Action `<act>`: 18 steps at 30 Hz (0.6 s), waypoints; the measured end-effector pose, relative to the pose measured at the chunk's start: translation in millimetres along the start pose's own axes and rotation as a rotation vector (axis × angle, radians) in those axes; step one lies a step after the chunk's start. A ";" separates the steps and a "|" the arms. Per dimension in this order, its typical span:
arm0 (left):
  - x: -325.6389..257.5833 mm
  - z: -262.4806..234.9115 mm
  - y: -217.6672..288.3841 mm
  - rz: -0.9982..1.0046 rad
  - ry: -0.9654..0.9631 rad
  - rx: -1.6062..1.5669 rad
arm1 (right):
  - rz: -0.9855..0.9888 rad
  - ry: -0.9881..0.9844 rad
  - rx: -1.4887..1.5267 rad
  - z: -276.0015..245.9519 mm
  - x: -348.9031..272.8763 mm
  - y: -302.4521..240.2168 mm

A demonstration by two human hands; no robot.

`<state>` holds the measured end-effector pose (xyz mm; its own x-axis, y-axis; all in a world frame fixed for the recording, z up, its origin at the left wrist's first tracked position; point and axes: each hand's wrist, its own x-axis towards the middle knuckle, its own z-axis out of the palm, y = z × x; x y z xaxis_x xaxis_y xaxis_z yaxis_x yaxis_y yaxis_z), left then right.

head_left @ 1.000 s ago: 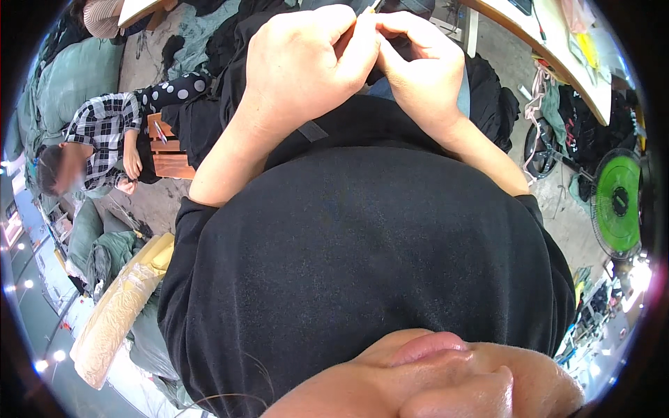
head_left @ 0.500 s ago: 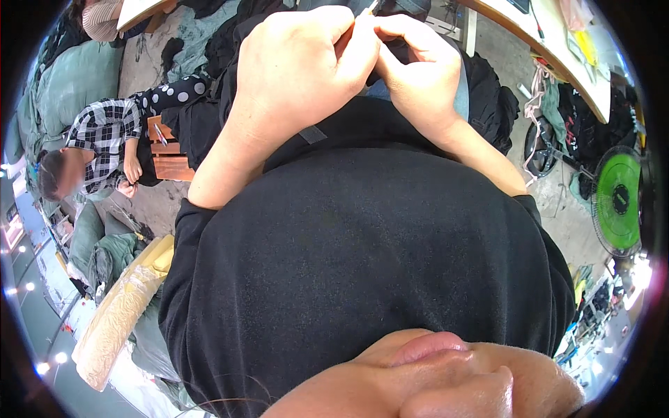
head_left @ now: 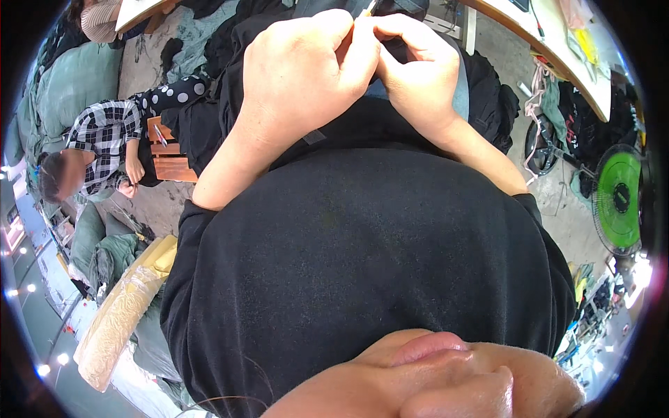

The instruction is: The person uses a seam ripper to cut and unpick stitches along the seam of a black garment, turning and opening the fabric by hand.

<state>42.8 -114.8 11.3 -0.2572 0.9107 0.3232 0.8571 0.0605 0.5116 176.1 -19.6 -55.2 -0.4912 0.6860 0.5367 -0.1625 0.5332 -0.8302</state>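
My left hand (head_left: 300,76) is closed, its thumb and fingers pressed together around a thin, pointed tool (head_left: 368,11). Only the tool's pale yellowish part and dark, narrow end show at the top edge, so its exact kind is unclear. Close beside it, my right hand (head_left: 420,70) is curled with thumb and forefinger pinched; whatever it grips is hidden. The fingertips of both hands nearly meet. Black cloth (head_left: 491,87) lies around and beneath them, with some blue-grey cloth (head_left: 462,97) by the right wrist.
At left, a person in a checked shirt (head_left: 104,132) sits near a wooden stool (head_left: 171,167). A plastic-wrapped roll (head_left: 122,317) leans behind my left side. To the right are a green fan (head_left: 619,198) and a pale tabletop (head_left: 568,70). Green bundles (head_left: 80,83) are piled far left.
My left hand and forearm have shifted slightly right and down. The thin tool shows at a slightly different angle. My right hand stays almost in place.
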 end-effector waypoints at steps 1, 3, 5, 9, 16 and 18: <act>-0.6 -0.5 0.0 -0.007 -0.009 -0.001 | 0.000 0.000 0.003 0.4 -0.4 0.6; -0.4 0.8 -1.1 0.002 0.002 -0.006 | -0.002 -0.002 0.005 0.3 0.3 0.1; -0.3 1.7 -0.4 0.011 0.015 -0.009 | -0.005 -0.006 0.008 0.4 0.6 0.1; -0.2 5.1 0.4 -0.003 0.041 0.014 | 0.009 -0.004 0.032 0.3 0.6 0.6; -3.0 7.6 -1.6 -0.010 0.055 0.001 | 0.009 -0.022 0.016 -0.1 0.0 3.0; -3.5 6.3 -2.8 -0.006 0.056 0.013 | 0.013 -0.020 0.038 2.1 -0.7 1.2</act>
<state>44.1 -115.6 3.7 -0.2862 0.8861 0.3646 0.8611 0.0710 0.5035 174.5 -20.5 -57.0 -0.5105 0.6826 0.5228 -0.1884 0.5045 -0.8426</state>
